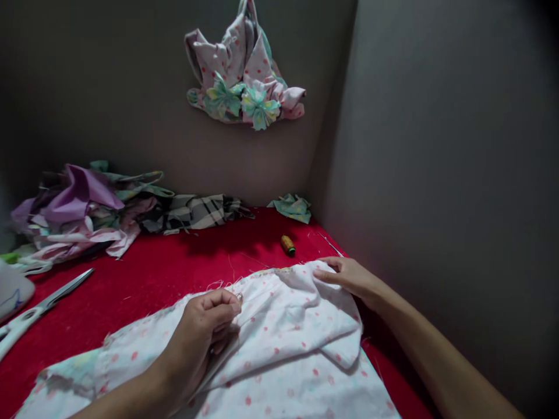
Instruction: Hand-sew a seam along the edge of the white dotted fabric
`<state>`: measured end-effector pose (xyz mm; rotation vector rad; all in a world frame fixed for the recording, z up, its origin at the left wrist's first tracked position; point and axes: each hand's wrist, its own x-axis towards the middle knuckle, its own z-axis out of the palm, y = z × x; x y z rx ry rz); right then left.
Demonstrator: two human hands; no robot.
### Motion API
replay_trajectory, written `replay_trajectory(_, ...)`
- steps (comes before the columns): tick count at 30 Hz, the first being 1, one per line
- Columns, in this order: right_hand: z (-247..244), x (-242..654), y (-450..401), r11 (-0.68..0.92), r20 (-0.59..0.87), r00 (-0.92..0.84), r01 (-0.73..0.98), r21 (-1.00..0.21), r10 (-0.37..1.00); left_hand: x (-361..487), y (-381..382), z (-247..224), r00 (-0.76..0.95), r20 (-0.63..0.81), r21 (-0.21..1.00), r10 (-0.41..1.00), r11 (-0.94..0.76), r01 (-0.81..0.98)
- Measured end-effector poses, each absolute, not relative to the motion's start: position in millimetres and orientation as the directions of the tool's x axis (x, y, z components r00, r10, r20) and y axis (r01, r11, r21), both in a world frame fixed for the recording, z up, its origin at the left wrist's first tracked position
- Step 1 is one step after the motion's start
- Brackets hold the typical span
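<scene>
A white cotton fabric piece [279,337] with pink and red dots lies spread and wrinkled before me, its far edge frayed with loose threads. My left hand [205,326] is closed in a pinch above the fabric's left middle. A tiny thing shows at its fingertips, too small to make out. At the far right corner, my right hand [343,276] has the fabric's edge between thumb and fingers. Just beyond this edge a spool of golden-yellow thread [287,245] lies on its side. A thin metal tool [332,245] lies near my right fingers.
White-handled scissors [48,305] lie on the red cloth [174,262] at left, beside a partly visible white object [13,291]. Fabric scraps [82,203] are heaped at the back left; a green scrap [291,207] lies farther right. A dotted garment [248,75] hangs on the back wall.
</scene>
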<state>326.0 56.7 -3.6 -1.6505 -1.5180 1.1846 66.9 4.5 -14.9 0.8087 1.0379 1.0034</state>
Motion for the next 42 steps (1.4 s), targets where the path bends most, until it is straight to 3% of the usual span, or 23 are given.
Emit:
replay_trajectory(4, -4, 330, 52, -0.285, -0.328, -0.118, 0.282, -0.916, 0.937, 67, 5, -15, 0.176, -0.301, 0.905, 0.937, 0.339, -0.259)
replay_trajectory(9, -4, 327, 46, -0.239, -0.237, -0.168, 0.004, -0.971, 0.957, 67, 4, -15, 0.160, -0.295, 0.911, 0.942, 0.327, -0.250)
replay_trajectory(13, 0, 324, 42, -0.313, -0.262, -0.246, -0.197, -0.929, 0.933, 67, 4, -15, 0.160, -0.299, 0.911, 0.941, 0.331, -0.245)
replay_trajectory(17, -2, 324, 45, -0.390, -0.352, -0.176, -0.293, -0.873, 0.919, 67, 4, -14, 0.159, -0.302, 0.913, 0.940, 0.334, -0.234)
replay_trajectory(23, -6, 325, 49, -0.218, -0.256, 0.068, -0.347, -0.912, 0.964, 68, 3, -13, 0.157, -0.295, 0.919, 0.943, 0.325, -0.225)
replay_trajectory(28, 0, 328, 46, -0.238, -0.248, -0.020, -0.364, -0.900, 0.969, 67, 3, -15, 0.157, -0.285, 0.927, 0.946, 0.314, -0.207)
replay_trajectory(34, 5, 330, 42, -0.300, -0.267, -0.158, -0.251, -0.920, 0.951, 68, 3, -15, 0.158, -0.282, 0.930, 0.946, 0.310, -0.197)
replay_trajectory(42, 8, 325, 41, -0.115, -0.151, 0.121, -0.264, -0.958, 0.981, 68, 4, -15, 0.155, -0.285, 0.921, 0.946, 0.315, -0.229)
